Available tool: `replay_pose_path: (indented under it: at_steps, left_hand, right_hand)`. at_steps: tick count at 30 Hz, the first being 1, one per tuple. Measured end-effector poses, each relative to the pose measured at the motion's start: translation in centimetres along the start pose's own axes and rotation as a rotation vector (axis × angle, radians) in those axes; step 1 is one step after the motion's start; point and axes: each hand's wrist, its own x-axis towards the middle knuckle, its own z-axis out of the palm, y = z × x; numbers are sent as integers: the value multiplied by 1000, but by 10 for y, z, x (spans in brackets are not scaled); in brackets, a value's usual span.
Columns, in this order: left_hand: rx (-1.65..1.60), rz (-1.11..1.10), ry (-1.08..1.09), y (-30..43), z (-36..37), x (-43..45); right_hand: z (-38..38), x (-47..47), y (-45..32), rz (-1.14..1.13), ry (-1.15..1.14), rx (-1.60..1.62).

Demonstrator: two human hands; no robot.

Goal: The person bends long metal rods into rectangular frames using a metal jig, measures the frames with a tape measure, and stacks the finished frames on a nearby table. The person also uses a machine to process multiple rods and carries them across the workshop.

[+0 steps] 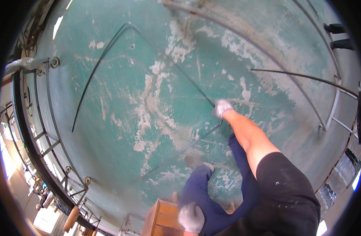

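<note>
My right hand (222, 109), in a pale work glove, reaches out over the floor. It is shut on a thin dark bent strip (176, 65), whose material I cannot tell. From the hand, one length runs up to a rounded bend and down to a free end at the left. Another length passes below the hand towards the lower left and blurs there. My left hand (192, 218), gloved too, is low by my left thigh, beside an orange-brown wooden box (165, 216). Its fingers look curled, but whether they hold anything is hidden.
A worn green floor (121, 88) with bare patches spreads before me. A wheeled metal rack (55, 138) stands at the left. On the right are a long grey bar (267, 54), another dark strip (301, 75) and a person's legs (341, 44).
</note>
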Motion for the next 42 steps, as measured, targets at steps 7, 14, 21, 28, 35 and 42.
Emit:
replay_pose_path:
  at_steps: [7,14,21,28,35,42]
  left_hand:
    - [42,67,-111,111,-94,50]
    - [-241,172,-61,183,-226,-7]
    - [-51,294,-182,242,-381,-71]
    - [206,462,209,238,-391,-93]
    - [90,813,737,244,-442,-120]
    - [1,855,1118,206,-520,-131]
  right_hand:
    - [-78,-248,-63,-265,-389,133]
    - [-218,-483,-146,-33,-458,843]
    - [-329,-594,-160,-245,-324,893]
    - [-627,-756,-182,-919,1747,-259]
    - [-795,-774,-146,-82,1403,-199]
    - [-730,-891,-111,-79,1265,163]
